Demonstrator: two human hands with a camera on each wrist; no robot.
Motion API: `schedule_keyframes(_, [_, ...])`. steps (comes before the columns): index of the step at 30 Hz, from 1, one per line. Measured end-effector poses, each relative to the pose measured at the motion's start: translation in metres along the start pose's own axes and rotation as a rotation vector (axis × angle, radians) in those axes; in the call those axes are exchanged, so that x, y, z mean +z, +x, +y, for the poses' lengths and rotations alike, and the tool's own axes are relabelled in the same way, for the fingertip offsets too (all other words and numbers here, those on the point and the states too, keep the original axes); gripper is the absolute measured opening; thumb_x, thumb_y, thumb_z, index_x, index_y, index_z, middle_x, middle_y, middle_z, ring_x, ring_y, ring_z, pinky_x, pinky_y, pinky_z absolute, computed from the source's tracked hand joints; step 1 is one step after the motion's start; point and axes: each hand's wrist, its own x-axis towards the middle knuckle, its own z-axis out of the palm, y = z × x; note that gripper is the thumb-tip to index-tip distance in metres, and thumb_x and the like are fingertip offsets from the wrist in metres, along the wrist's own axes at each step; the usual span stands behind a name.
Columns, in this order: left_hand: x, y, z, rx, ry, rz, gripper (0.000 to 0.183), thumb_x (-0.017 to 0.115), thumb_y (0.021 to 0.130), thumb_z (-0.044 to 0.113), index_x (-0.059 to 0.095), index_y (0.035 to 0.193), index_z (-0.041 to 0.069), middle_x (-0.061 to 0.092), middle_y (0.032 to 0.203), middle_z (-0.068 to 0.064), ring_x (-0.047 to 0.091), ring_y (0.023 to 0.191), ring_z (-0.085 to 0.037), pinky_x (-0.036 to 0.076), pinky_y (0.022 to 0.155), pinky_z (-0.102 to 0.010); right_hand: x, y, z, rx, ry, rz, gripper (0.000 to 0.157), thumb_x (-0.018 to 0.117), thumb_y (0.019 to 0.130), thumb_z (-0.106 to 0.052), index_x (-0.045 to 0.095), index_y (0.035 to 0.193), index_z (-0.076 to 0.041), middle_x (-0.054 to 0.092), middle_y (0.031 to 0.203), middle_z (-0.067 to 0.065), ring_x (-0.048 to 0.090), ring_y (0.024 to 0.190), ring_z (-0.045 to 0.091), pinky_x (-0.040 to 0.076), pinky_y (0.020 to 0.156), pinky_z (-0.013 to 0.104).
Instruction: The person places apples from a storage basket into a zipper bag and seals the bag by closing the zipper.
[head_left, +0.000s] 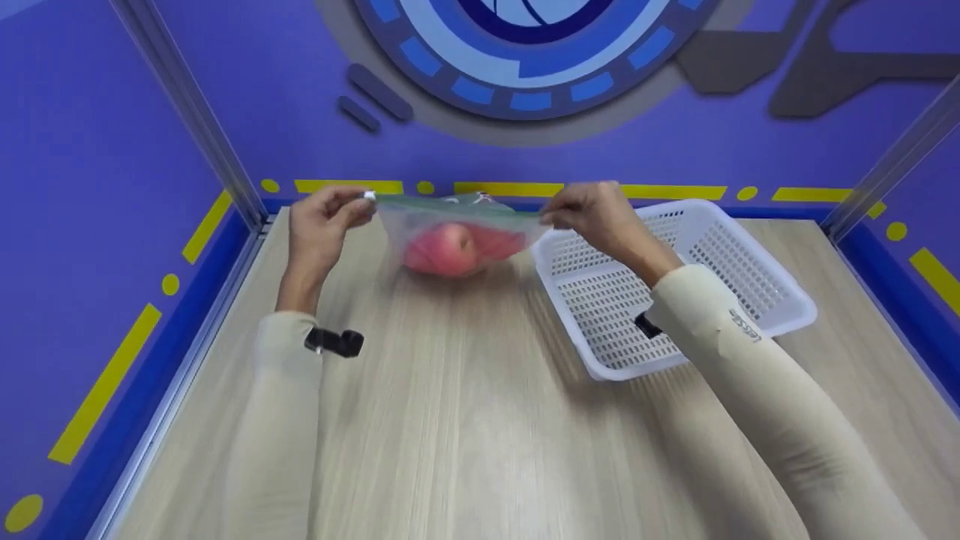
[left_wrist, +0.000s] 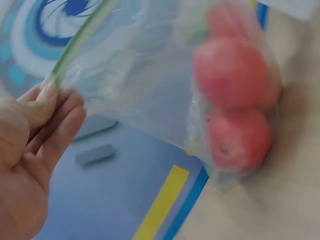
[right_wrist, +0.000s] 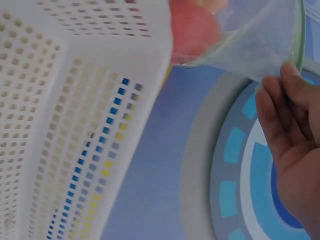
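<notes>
A clear zip bag with a green strip along its top is stretched between both hands. Inside lie several red apples, gathered at the bottom of the bag. My left hand pinches the bag's top left corner, where a small white piece shows at the fingertips. At the opposite corner, thumb and fingers of my right hand pinch the strip's end. In the right wrist view the apples are partly hidden by the basket's rim. Whether the bag's bottom touches the table cannot be told.
A white perforated plastic basket stands on the wooden table to the right, under the right forearm. Blue-purple panels with yellow marks enclose the table at the back and sides. Small black devices are strapped to the wrists.
</notes>
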Motion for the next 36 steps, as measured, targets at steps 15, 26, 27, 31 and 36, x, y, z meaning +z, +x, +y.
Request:
schedule_keyframes(15, [0.024,-0.070,-0.020,0.068,-0.048,0.087,0.013,0.082,0.095,0.010,0.080,0.103,0.000,0.078,0.094,-0.008,0.072,0.085,-0.021,0.058,0.082,-0.028,0.019,-0.007,-0.030,0.025,-0.159,-0.261,0.034,0.083,0.096,-0.026,0.078,0.123,-0.006,0.077,0.119,0.007,0.070,0.110,0.028,0.059,0.098,0.043])
schedule_keyframes(26, [0.035,-0.087,-0.023,0.123,-0.097,0.069,0.007,0.080,0.094,0.001,0.081,0.100,-0.002,0.078,0.092,-0.012,0.071,0.080,-0.022,0.059,0.078,-0.026,0.096,0.005,-0.082,-0.308,-0.060,-0.140,0.037,0.081,0.097,-0.017,0.074,0.131,-0.005,0.075,0.126,0.011,0.070,0.115,0.026,0.058,0.100,0.035])
schedule_keyframes(27, [0.035,-0.088,-0.023,0.127,-0.095,0.064,0.007,0.080,0.094,0.001,0.081,0.100,-0.001,0.078,0.092,-0.012,0.070,0.079,-0.022,0.059,0.077,-0.026,0.103,0.006,-0.084,-0.340,-0.056,-0.125,0.035,0.081,0.097,-0.016,0.074,0.129,-0.003,0.075,0.125,0.011,0.071,0.115,0.026,0.058,0.100,0.033])
schedule_keyframes(31, [0.035,-0.090,-0.023,0.138,-0.092,0.051,0.007,0.080,0.094,0.001,0.081,0.100,-0.001,0.078,0.092,-0.011,0.070,0.078,-0.021,0.059,0.075,-0.025,0.126,0.010,-0.091,-0.406,-0.057,-0.067,0.027,0.080,0.098,-0.015,0.077,0.122,-0.002,0.078,0.116,0.010,0.073,0.107,0.024,0.058,0.098,0.031])
schedule_keyframes(36, [0.039,-0.090,-0.022,0.153,-0.086,0.035,0.007,0.080,0.094,0.001,0.081,0.100,-0.001,0.079,0.093,-0.011,0.073,0.083,-0.033,0.061,0.078,-0.027,0.138,0.009,-0.093,-0.350,-0.043,-0.009,0.019,0.081,0.097,-0.012,0.078,0.114,-0.004,0.079,0.107,0.008,0.075,0.098,0.021,0.060,0.092,0.029])
